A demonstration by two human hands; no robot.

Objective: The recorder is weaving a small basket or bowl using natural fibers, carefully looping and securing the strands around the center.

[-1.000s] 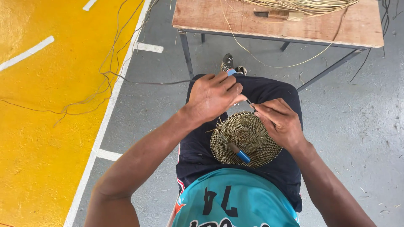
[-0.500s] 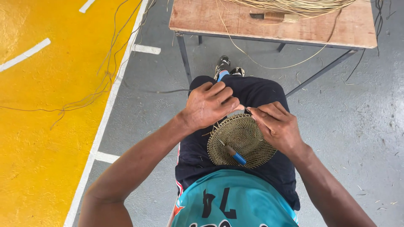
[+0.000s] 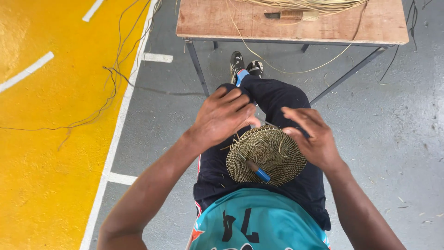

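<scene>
Woven straw, one round disc (image 3: 266, 155), rests on your lap; your left hand (image 3: 224, 115) pinches its ten-o'clock rim, your right hand (image 3: 312, 136) grips three o'clock, one blue-handled awl (image 3: 255, 169) stuck in.

The floor (image 3: 393, 139) is grey concrete, and on the left it is painted yellow (image 3: 41, 176) with white lines (image 3: 115, 143). A wooden table (image 3: 222, 21) on metal legs stands ahead.

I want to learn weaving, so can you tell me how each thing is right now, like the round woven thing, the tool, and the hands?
Woven disc: flat on lap, unfinished.
Blue-handled tool: stuck in disc, unheld.
Left hand: fingers curled at the disc's edge.
Right hand: touching the disc's rim.
Table: upright, holding fibre strands.
</scene>
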